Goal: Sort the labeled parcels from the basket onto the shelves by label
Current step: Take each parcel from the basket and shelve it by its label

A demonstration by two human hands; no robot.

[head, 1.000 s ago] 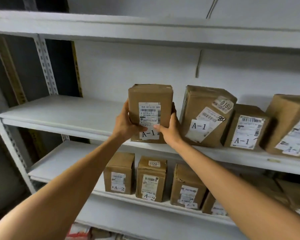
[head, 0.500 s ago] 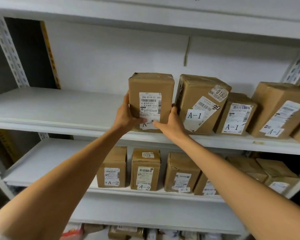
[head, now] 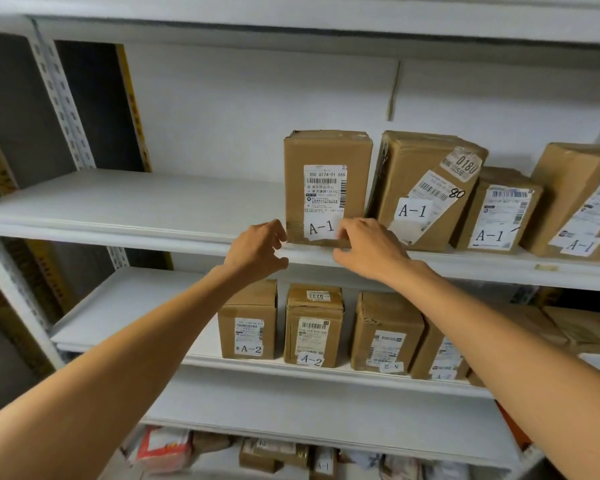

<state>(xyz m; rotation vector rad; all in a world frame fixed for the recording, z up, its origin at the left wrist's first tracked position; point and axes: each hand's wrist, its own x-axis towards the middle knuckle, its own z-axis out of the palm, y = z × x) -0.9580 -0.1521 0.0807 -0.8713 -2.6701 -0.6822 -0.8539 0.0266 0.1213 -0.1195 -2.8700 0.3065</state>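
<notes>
Parcel marked A-1 stands upright on the upper shelf, both hands just in front of it.

The brown parcel sits on the upper shelf at the left end of a row of A-1 boxes, just beside a tilted neighbour box bearing "0180" and a handwritten "80". Its shipping label reads "350 0174-01 555". The left hand has its fingers loosely curled and released by the parcel's lower left corner. The right hand, also holding nothing, overlaps the label's right edge and may brush the cardboard. On the lower shelf stand A-2 boxes.
</notes>
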